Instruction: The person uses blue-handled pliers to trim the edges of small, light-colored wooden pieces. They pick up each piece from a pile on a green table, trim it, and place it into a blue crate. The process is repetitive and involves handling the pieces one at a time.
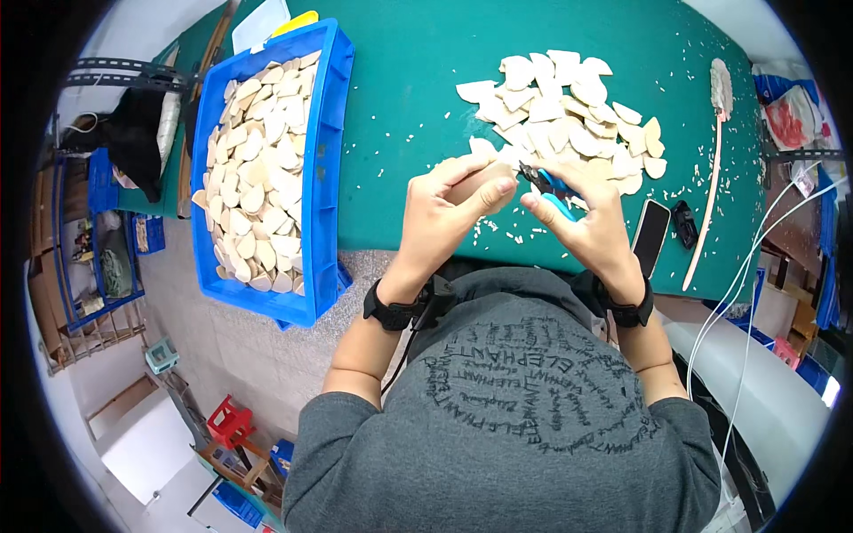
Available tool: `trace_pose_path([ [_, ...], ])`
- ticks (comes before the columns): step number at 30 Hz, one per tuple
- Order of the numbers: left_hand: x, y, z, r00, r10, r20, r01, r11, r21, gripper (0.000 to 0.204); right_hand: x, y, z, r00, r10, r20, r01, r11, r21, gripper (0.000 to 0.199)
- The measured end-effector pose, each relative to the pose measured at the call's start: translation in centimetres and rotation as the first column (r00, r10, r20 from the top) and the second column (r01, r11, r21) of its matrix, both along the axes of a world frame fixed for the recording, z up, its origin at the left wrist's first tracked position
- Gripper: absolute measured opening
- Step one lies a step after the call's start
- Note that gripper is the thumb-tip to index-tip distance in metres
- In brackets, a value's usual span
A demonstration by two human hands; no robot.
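My left hand (pixel 444 209) pinches a beige, flat, rounded piece (pixel 480 182) above the near edge of the green table (pixel 409 89). My right hand (pixel 586 222) grips small blue-handled cutters (pixel 546 184), whose dark jaws touch the right edge of that piece. Just beyond my hands lies a loose pile of the same beige pieces (pixel 569 111). Small pale trimmings (pixel 506 233) are scattered on the green surface under and around my hands.
A blue plastic crate (pixel 324 160) full of beige pieces overhangs the table's left edge. A dark phone (pixel 650 235) and a small black object (pixel 685 222) lie at my right, beside a long pale stick (pixel 711 186). White cables (pixel 746 275) run at the right.
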State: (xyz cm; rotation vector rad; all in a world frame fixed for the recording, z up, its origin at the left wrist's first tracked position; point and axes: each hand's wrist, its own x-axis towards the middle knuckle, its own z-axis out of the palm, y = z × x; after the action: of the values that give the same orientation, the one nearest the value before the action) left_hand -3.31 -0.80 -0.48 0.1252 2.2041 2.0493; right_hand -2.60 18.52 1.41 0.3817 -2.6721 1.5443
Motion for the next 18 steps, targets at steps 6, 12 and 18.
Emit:
trace_pose_path([
  [6, 0.9, 0.2, 1.1, 0.995, 0.014, -0.095, -0.021, 0.997, -0.076, 0.028, -0.1, -0.1, 0.2, 0.982, 0.084, -0.169, -0.076, 0.995, 0.057, 0.036],
  [12, 1.2, 0.1, 1.4, 0.992, -0.007, -0.125, -0.001, 0.998, -0.066, 0.028, 0.4, 0.2, 0.7, 0.987, 0.099, -0.127, -0.091, 0.994, 0.066, 0.036],
  [18, 1.2, 0.3, 1.4, 0.979, 0.011, -0.202, -0.031, 0.995, -0.094, 0.026, 0.6, 0.3, 0.7, 0.989, 0.102, -0.108, -0.098, 0.994, 0.038, 0.034],
])
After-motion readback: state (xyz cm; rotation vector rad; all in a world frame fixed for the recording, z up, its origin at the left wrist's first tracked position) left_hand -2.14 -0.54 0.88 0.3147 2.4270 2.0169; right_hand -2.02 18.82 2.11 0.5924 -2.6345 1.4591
